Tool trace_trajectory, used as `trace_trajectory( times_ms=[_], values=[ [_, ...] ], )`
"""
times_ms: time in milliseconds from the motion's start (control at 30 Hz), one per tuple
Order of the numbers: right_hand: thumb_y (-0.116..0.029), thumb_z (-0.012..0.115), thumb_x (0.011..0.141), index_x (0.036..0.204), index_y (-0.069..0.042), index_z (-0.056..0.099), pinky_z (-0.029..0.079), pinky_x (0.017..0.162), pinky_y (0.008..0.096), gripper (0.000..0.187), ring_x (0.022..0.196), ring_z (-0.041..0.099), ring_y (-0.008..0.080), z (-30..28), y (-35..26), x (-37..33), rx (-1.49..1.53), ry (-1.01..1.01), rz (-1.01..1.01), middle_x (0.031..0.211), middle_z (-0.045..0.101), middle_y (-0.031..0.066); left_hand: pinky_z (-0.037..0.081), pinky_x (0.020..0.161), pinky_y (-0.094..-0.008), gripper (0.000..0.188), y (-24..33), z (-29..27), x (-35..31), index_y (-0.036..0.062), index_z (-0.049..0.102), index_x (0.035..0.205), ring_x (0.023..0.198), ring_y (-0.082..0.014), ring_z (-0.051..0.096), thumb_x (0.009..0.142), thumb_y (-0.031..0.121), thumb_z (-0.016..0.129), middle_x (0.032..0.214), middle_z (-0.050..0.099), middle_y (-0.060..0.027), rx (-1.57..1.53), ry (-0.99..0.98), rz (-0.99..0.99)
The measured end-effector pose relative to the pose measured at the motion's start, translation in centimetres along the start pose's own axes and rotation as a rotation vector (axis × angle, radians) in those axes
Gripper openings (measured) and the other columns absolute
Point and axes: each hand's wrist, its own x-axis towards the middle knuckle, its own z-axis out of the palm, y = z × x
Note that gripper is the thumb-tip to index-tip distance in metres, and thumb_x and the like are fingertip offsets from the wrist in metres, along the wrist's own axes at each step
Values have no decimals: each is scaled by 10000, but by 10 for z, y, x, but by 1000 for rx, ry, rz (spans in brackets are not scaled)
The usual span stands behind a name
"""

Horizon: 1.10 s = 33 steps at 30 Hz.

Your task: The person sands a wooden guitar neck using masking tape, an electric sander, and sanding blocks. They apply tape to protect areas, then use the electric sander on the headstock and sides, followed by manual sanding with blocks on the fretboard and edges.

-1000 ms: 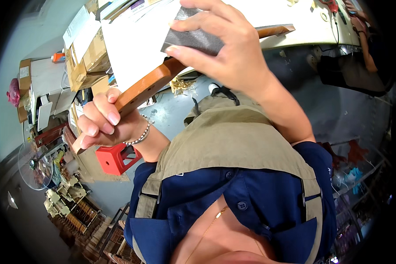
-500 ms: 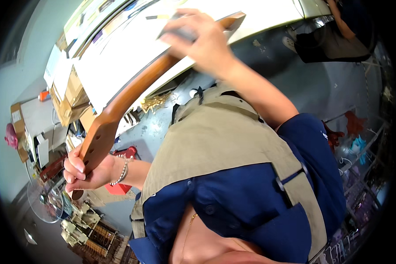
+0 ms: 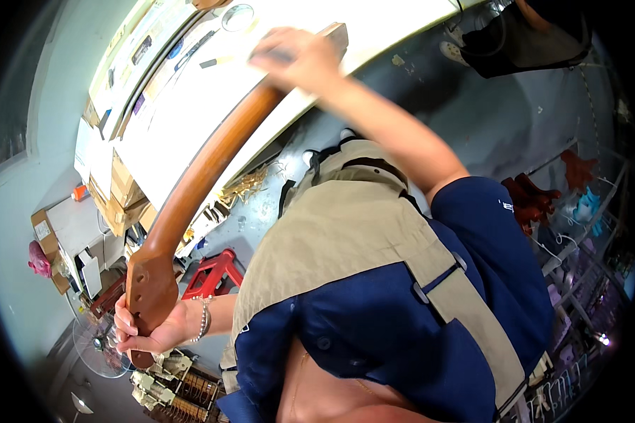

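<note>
More wooden neck (image 3: 212, 163) shows than 0.5 s ago: left hand (image 3: 165, 333) grips headstock (image 3: 152, 282), lower left; blurred right hand (image 3: 305, 58) clasps grey block (image 3: 281, 54), upper centre.

guitar neck (image 3: 208, 162) looks like smooth wood, slightly glossy, matt cloth apron (image 3: 324, 218) right of it, plastic stool (image 3: 227, 261) below it

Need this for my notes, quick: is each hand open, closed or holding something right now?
Left hand: closed, holding the wooden neck by its holed end.
Right hand: closed around a dark grey block over the neck, blurred.
</note>
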Motion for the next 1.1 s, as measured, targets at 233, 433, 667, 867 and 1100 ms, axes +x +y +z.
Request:
trace_trajectory(
  times_ms=[233,433,667,867,1100],
  values=[
    [-391,710,732,850,-143,708,502,790,345,275,903,621,250,-1,-31,8,212,-165,51,1022,661,81,376,779,-263,338,11,26,-14,138,418,728,680,-89,420,900,381,578,662,405,57,7,60,28],
    [-371,730,718,896,-170,724,505,807,334,268,948,624,248,-21,55,13,-69,12,8,1026,663,93,384,812,-287,248,18,26,-15,112,502,793,705,-103,453,908,318,580,679,428,41,-4,28,-21],
    [-354,755,682,861,-166,704,507,753,341,265,843,626,230,-10,-41,-3,295,-165,-254,961,668,55,389,832,-304,231,24,33,-22,117,492,796,737,-111,480,907,297,584,698,449,47,55,155,-32],
    [-370,749,704,910,-144,729,496,862,331,306,961,636,219,-29,71,8,-144,-82,-26,1076,666,69,392,849,-305,212,12,14,-19,115,517,804,777,-123,494,897,287,598,708,464,38,92,182,-47],
    [-316,769,705,906,-141,725,485,871,326,271,978,634,239,-5,-9,-14,113,-96,-182,1100,661,82,411,865,-373,287,-6,-4,-13,95,503,781,835,-199,527,928,340,524,719,481,7,110,190,-67]
  ],
)
